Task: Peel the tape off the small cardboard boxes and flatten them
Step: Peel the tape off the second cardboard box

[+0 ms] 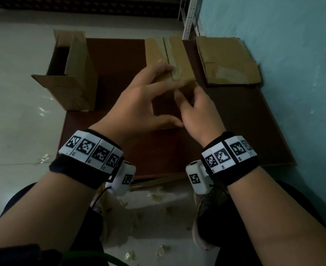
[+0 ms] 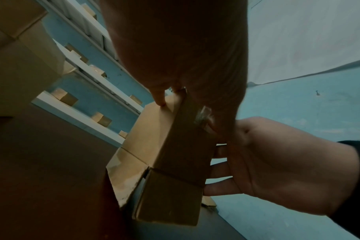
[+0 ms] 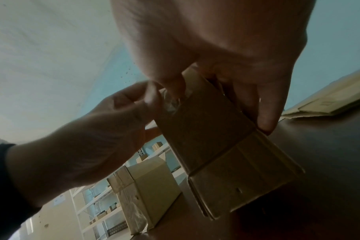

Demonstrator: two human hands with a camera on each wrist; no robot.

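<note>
- You are in what looks like a stockroom or small warehouse.
- At the left of the left wrist view, white metal shelving [image 2: 88, 123] runs along a blue wall [image 2: 318, 113] and carries small cardboard boxes [image 2: 102, 119].
- At the top right of the head view, a slotted steel upright [image 1: 190, 18] stands by the same wall.
- Tape scraps [image 1: 158, 196] litter the pale tiled floor [image 1: 14, 112] at bottom centre.

1. No readable words, brands or numbers anywhere.
2. Wristbands [image 1: 90, 150] at 7 and [image 1: 229, 150] at 5 o'clock carry black-and-white square code markers only.
3. Flattened cardboard [image 1: 228, 62] at 1 o'clock bears an illegible print.
</note>
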